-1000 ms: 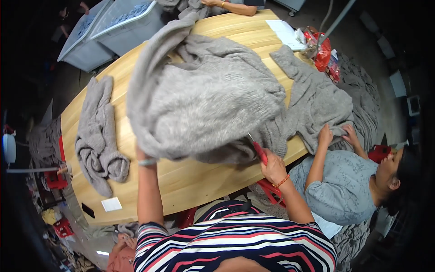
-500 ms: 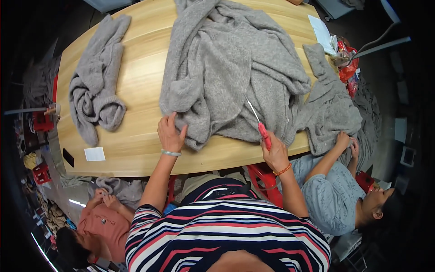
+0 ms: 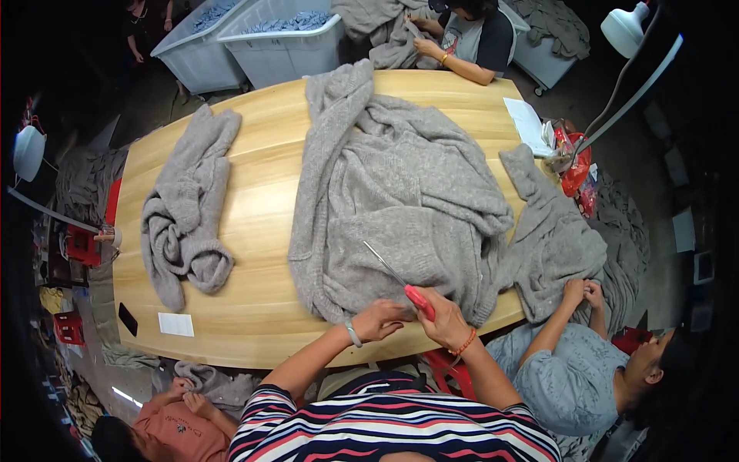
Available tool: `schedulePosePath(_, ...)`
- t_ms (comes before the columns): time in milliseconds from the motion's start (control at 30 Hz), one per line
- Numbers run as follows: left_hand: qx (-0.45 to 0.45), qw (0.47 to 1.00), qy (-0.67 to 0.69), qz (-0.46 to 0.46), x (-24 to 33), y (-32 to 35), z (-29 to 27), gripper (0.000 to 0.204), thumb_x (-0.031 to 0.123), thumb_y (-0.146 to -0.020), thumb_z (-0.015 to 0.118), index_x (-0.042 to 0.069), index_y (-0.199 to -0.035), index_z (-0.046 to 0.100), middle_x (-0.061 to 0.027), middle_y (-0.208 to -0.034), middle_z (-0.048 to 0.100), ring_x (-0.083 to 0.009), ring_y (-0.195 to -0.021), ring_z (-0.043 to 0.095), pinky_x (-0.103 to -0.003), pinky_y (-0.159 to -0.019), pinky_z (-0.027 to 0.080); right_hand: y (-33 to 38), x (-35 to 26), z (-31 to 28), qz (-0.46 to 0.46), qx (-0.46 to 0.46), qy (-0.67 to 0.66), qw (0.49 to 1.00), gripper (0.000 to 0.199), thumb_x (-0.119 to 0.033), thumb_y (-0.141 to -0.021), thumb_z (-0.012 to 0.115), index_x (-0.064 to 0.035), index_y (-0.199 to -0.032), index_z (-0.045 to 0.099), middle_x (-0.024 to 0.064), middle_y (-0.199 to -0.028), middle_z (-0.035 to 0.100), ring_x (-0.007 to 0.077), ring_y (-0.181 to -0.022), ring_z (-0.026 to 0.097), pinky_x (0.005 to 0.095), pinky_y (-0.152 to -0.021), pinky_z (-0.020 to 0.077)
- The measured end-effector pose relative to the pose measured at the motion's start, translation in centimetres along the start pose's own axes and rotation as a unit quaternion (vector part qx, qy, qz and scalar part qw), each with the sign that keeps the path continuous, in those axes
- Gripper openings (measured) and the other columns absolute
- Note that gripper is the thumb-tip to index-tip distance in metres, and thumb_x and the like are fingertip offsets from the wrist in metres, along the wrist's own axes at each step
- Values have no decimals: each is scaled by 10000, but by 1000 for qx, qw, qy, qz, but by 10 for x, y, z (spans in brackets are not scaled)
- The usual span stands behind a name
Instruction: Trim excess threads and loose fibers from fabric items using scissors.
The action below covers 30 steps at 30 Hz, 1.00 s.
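Note:
A large grey knitted sweater [image 3: 385, 173] lies crumpled across the middle of the table. At its near edge my left hand [image 3: 379, 320] is closed, fingers together on the fabric; the fingertips are partly hidden. My right hand [image 3: 446, 319] is just to the right, wrapped round the red handle of a tool [image 3: 418, 299] with a thin metal shaft. Its shaft slants up and left over a fold of the sweater. The tool's exact kind cannot be made out.
Another grey knit piece [image 3: 188, 208] lies left, near a phone [image 3: 128, 319] and white paper [image 3: 176, 324]. At right, a co-worker's hands [image 3: 583, 292] touch a grey garment [image 3: 558, 239]. Another person [image 3: 469, 38] works at the far edge, beside blue-grey bins [image 3: 285, 54]. A lamp [image 3: 625, 31] stands right.
My left hand has moved right along the sweater's near edge, close to my right hand. The tool has shifted left, and a near part of the sweater lies folded differently. The view has tilted up.

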<state>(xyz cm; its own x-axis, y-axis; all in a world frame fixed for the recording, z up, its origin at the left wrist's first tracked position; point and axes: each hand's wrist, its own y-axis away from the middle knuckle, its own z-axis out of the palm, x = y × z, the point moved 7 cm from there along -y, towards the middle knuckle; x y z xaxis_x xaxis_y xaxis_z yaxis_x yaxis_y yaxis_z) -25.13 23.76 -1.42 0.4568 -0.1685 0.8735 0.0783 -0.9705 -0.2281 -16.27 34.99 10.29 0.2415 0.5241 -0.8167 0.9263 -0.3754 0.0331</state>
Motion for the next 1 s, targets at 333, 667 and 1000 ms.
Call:
schedulePosePath(333, 389, 805, -297, -336, -99, 110, -127, 458, 120, -771, 750, 27, -1196, 607, -186, -1139, 624, -316, -1073, 569, -419, -917, 475, -27, 42, 33, 44, -38, -2, 998, 431, -73, -895, 609, -57, -1320, 539, 193, -1240, 593, 389, -1146, 580, 400, -959, 475)
schedulePosePath(667, 604, 584, 483, -245, -148, 159, -146, 205, 195, -954, 633, 41, -1086, 602, -57, -990, 645, -145, -893, 582, -311, -786, 499, -5, 40, 56, 53, -101, 53, 992, 367, -154, -906, 627, -91, -1264, 571, 164, -1153, 640, 395, -1019, 623, 447, -844, 511)
schedulePosePath(1000, 587, 698, 115, -394, -129, 200, -53, 588, 260, -729, 886, 31, -1120, 512, -35, -922, 541, -140, -795, 515, -301, -730, 472, -14, 43, 60, 76, -115, 41, 990, 363, -123, -914, 616, -70, -1270, 571, 193, -1178, 627, 410, -1075, 604, 435, -878, 500)
